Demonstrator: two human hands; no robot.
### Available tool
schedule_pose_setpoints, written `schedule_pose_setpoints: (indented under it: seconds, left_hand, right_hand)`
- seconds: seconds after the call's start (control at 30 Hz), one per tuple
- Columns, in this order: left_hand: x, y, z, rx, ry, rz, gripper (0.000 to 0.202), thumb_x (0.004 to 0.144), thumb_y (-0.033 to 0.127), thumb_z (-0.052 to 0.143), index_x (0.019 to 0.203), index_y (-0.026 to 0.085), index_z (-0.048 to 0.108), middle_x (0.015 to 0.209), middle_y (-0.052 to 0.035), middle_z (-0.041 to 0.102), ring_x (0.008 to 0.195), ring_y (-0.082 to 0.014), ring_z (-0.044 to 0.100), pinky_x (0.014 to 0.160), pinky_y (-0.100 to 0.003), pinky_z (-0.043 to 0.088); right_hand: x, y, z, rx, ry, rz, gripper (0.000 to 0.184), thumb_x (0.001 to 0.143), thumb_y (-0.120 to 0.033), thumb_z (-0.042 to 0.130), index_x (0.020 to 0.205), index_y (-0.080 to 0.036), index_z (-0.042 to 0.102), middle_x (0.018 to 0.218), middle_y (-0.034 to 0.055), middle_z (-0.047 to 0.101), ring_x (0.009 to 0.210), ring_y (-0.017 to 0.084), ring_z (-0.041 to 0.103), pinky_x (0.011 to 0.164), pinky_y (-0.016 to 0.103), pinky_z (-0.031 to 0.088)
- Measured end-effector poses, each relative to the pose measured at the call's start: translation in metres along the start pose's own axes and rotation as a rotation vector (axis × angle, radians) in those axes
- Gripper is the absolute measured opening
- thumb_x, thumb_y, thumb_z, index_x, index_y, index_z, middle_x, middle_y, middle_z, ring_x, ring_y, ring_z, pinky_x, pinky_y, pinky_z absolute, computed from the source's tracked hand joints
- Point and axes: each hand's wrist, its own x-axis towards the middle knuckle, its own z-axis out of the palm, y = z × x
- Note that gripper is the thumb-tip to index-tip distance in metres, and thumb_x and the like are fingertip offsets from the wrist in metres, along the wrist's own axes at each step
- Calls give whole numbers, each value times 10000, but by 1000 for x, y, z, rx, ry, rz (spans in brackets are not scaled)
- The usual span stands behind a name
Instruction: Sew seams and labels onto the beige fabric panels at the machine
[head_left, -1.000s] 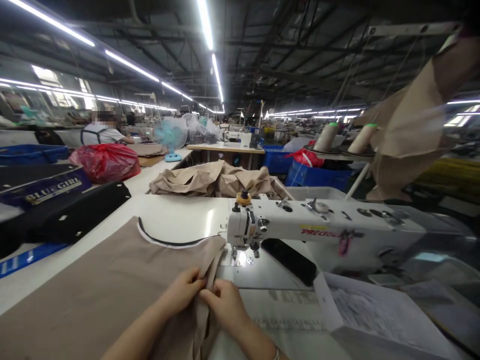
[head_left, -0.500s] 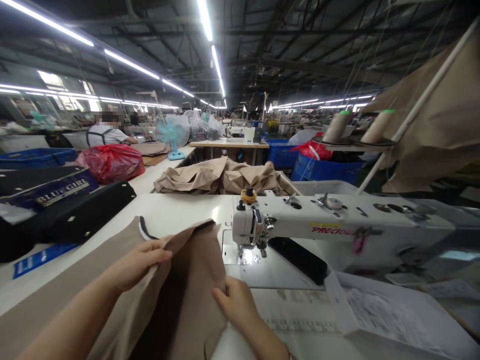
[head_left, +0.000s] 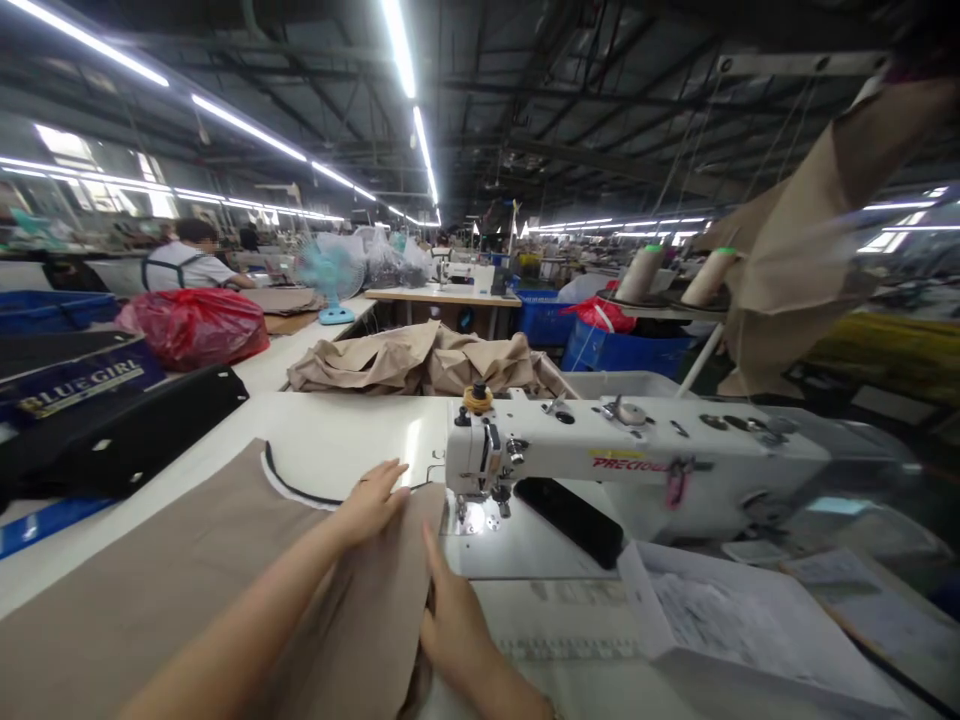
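Note:
A beige fabric garment panel (head_left: pixel 150 590) lies flat across the white sewing table (head_left: pixel 322 430), its neckline edged with black and white binding (head_left: pixel 296 490). My left hand (head_left: pixel 371 503) rests with spread fingers on the fabric just right of that neckline, holding nothing. My right hand (head_left: pixel 454 635) lies along the panel's right edge, fingers extended against the cloth. That edge stops just left of the needle and presser foot (head_left: pixel 471 512) of a white industrial sewing machine (head_left: pixel 600 445), which stand over a lit metal plate.
Behind the machine, a heap of beige fabric (head_left: pixel 416 362) fills a bin. Thread cones (head_left: pixel 641 275) stand on a stand, and beige cloth (head_left: pixel 802 240) hangs at right. Papers (head_left: pixel 735 620) lie in a white box. A black panel (head_left: pixel 127 430) lies left. A co-worker (head_left: pixel 187 255) sits far left.
My hands have separated from their pinch on the fabric. A fold lifted half a second ago now lies flat, showing the neckline binding again, and my left hand rests open on the cloth.

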Motion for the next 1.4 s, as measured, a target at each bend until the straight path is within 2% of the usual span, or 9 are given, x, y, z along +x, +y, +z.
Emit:
schedule_pose_setpoints:
  seconds: [0.13, 0.3, 0.43, 0.53, 0.63, 0.73, 0.93, 1.17, 1.4]
  left_hand:
    - [30, 12, -4, -30, -269, 26, 351, 697, 448, 506, 881, 180, 640, 951, -66, 680, 897, -243, 595, 800, -322, 437]
    - [13, 25, -5, -92, -318, 33, 256, 660, 431, 514, 683, 177, 537, 654, 18, 565, 671, -184, 530, 606, -256, 387]
    - [-15, 36, -10, -174, -277, 51, 261, 708, 446, 478, 705, 185, 478, 700, 23, 522, 699, -170, 491, 651, -258, 388]
    - [-30, 46, -11, -266, -278, 87, 263, 730, 436, 471, 781, 181, 509, 779, 6, 559, 759, -176, 506, 703, -265, 400]
    - [-36, 54, -11, -343, -264, 95, 251, 681, 409, 533, 776, 176, 535, 758, 10, 557, 756, -178, 502, 699, -265, 395]
    - [-37, 58, -11, -305, -244, 48, 215, 634, 388, 560, 652, 181, 505, 633, 37, 479, 665, -157, 453, 624, -249, 368]
    - [-35, 61, -7, -355, -285, 29, 228, 655, 404, 520, 679, 178, 522, 637, 33, 487, 646, -150, 437, 609, -246, 353]
    - [-37, 62, -5, -346, -256, -25, 240, 636, 415, 521, 619, 182, 467, 585, 56, 409, 594, -131, 375, 564, -244, 304]
    - [-36, 62, -1, -344, -250, -66, 257, 609, 432, 520, 601, 192, 428, 565, 63, 371, 581, -130, 357, 557, -247, 280]
  right_hand:
    - [-22, 6, 4, -169, -95, -86, 460, 611, -59, 423, 955, -218, 684, 925, 56, 689, 876, 210, 623, 772, 276, 461]
    - [-45, 22, 0, -105, -58, -67, 320, 556, -63, 415, 692, -203, 669, 717, 41, 664, 719, 174, 627, 683, 251, 472]
    - [-36, 0, -16, 120, 147, 190, 304, 602, -147, 493, 893, -202, 563, 879, 48, 621, 771, 192, 604, 509, 234, 478]
    - [-24, -18, -20, 241, 138, 335, 257, 628, -218, 523, 884, -194, 521, 813, 32, 608, 652, 176, 576, 358, 186, 370]
    - [-21, -19, -16, 170, 144, 271, 18, 637, -197, 501, 630, -180, 502, 590, -12, 541, 573, 133, 503, 480, 204, 384]
    - [-26, -9, -12, 120, 168, 266, 146, 661, -236, 523, 542, -180, 459, 522, -33, 480, 542, 114, 440, 502, 212, 352]
    - [-33, 0, -11, 106, 148, 280, 301, 722, -370, 518, 511, -197, 391, 472, -52, 361, 494, 104, 380, 421, 207, 249]
    - [-35, 1, -9, -6, 213, 179, 187, 684, -236, 520, 530, -185, 427, 538, -37, 460, 556, 115, 428, 525, 224, 300]
    - [-39, 9, -3, -3, 230, 220, 219, 680, -234, 533, 511, -190, 402, 516, -42, 428, 537, 112, 417, 511, 216, 297]
